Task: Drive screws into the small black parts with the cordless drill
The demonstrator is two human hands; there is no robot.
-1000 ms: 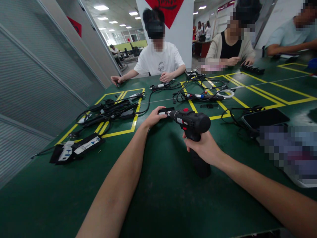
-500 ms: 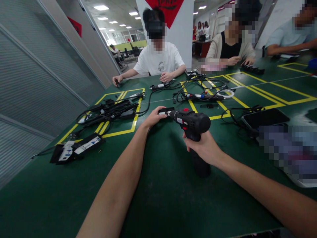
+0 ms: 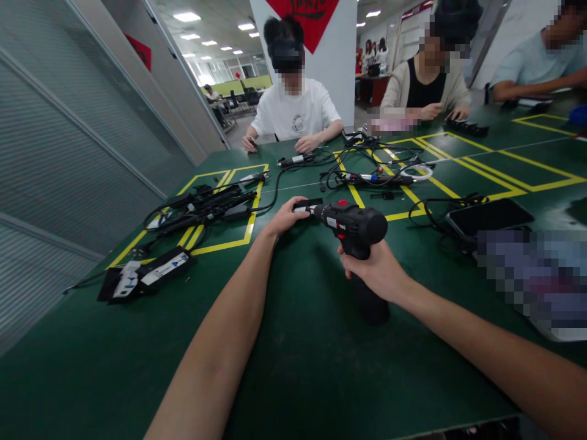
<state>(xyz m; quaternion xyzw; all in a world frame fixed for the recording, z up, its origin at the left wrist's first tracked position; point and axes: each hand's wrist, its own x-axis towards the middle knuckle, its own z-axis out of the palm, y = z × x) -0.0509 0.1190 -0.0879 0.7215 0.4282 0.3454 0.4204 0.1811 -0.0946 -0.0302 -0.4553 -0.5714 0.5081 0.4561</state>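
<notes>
My right hand is wrapped round the grip of a black cordless drill with red marks, which points left over the green table. The drill's tip meets a small black part with a white label. My left hand is closed on that part and holds it down on the table, just left of the drill's chuck.
Black tools and cables lie in a yellow-taped box at the left. A flat black device with white labels lies nearer. More cables and a white ring sit behind. A dark tablet lies right. Three people sit across the table.
My hands and the drill have stayed in place. The person in white opposite has drawn one hand in along the table towards the body.
</notes>
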